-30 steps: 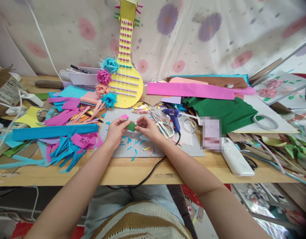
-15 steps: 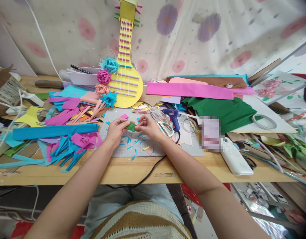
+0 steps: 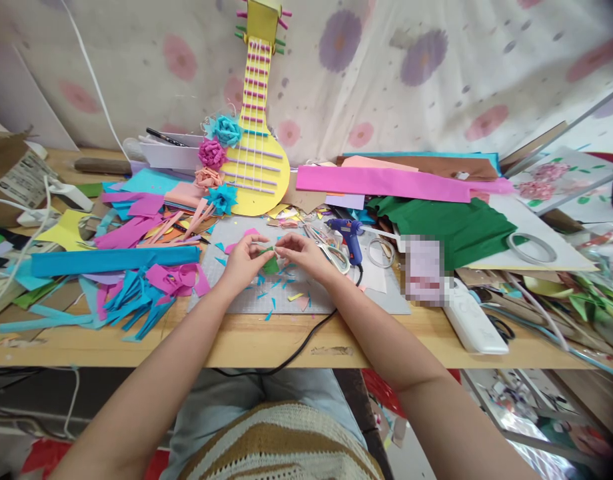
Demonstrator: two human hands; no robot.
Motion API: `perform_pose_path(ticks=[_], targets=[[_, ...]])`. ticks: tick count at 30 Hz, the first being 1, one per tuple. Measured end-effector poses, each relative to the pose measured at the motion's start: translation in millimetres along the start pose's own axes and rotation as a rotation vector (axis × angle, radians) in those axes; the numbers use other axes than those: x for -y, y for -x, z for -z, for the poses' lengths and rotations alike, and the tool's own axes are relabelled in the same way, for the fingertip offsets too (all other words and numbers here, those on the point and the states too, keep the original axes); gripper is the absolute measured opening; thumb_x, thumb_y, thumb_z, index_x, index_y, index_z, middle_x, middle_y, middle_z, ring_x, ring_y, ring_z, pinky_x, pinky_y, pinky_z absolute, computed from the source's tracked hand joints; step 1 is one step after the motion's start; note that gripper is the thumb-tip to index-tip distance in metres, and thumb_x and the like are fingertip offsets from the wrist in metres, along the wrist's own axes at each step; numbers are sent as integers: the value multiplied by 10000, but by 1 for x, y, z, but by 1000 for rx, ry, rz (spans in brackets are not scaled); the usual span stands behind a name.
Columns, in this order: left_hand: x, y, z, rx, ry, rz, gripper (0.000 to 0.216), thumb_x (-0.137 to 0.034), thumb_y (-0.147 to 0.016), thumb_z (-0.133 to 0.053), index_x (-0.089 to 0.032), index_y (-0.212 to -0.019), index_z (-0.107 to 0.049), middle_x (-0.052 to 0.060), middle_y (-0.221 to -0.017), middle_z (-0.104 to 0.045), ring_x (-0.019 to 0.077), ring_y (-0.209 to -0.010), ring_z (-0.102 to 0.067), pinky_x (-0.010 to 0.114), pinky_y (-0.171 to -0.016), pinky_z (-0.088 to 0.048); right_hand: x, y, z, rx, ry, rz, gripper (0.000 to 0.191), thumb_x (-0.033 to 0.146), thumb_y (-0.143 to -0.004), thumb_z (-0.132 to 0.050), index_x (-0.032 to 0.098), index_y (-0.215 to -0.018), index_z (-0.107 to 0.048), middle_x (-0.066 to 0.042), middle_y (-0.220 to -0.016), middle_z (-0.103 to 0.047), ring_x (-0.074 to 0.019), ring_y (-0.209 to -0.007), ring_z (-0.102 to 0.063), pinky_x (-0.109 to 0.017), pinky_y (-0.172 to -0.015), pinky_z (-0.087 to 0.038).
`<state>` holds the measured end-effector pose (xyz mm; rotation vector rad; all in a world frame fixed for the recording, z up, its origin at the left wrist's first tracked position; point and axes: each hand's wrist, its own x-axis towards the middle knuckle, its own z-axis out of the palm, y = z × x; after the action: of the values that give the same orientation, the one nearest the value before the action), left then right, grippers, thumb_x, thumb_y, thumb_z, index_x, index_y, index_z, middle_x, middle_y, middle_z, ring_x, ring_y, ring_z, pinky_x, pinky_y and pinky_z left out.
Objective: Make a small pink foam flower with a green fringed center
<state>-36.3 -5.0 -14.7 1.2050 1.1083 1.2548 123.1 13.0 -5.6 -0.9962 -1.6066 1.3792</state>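
Note:
A small green paper piece (image 3: 271, 265) hangs between my two hands over the grey cutting mat (image 3: 246, 303). My left hand (image 3: 242, 261) pinches its left side with closed fingertips. My right hand (image 3: 300, 256) pinches the right side, fingers closed. Both hands meet just above the mat, which is littered with small blue and yellow paper scraps. A small pink scrap (image 3: 248, 234) lies just behind my left hand.
Scissors (image 3: 331, 254) and a blue glue gun (image 3: 349, 235) lie right of my hands, its black cord running off the table edge. Blue and pink paper strips (image 3: 136, 287) pile up at left. A yellow paper guitar (image 3: 255, 133) leans on the back wall. Green cloth (image 3: 446, 223) and a tape ring (image 3: 530, 247) sit at right.
The hands have drawn closer together and the green piece now hangs lower between the fingertips. The view shifted slightly to the right.

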Motion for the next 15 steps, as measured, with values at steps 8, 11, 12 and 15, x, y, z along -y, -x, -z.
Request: perform_pose_path(ticks=[8, 11, 12, 15], targets=[[0, 4, 0, 123, -40, 7, 467, -267, -576, -727, -198, -931, -432, -38, -632, -642, 114, -568, -599, 203, -539, -423, 0, 0, 1, 53, 26, -1, 233, 377, -653, -666, 171, -723, -584, 17, -659, -583, -93, -589, -532, -246, -588, -452], [-3, 5, -2, 113, -15, 34, 483, -277, -557, -741, -193, -935, -452, -39, -617, -630, 122, -562, -602, 211, -539, -425, 0, 0, 1, 15, 13, 2, 249, 393, -646, -665, 172, -699, -564, 27, -628, -566, -86, -560, -517, -242, -574, -440], [-4, 5, -3, 101, -2, 44, 489, -279, -551, -745, -191, -938, -460, -46, -602, -619, 119, -549, -595, 210, -534, -421, 0, 0, 0, -7, 8, 12, 253, 397, -648, -662, 171, -699, -560, 28, -632, -563, -84, -559, -515, -240, -572, -438], [-7, 5, -4, 56, 38, 74, 489, -279, -537, -750, -181, -933, -481, -66, -566, -581, 98, -496, -554, 200, -503, -398, -1, -1, -1, -45, 0, 44, 247, 394, -664, -646, 169, -708, -552, 23, -657, -557, -82, -569, -515, -240, -576, -438]])
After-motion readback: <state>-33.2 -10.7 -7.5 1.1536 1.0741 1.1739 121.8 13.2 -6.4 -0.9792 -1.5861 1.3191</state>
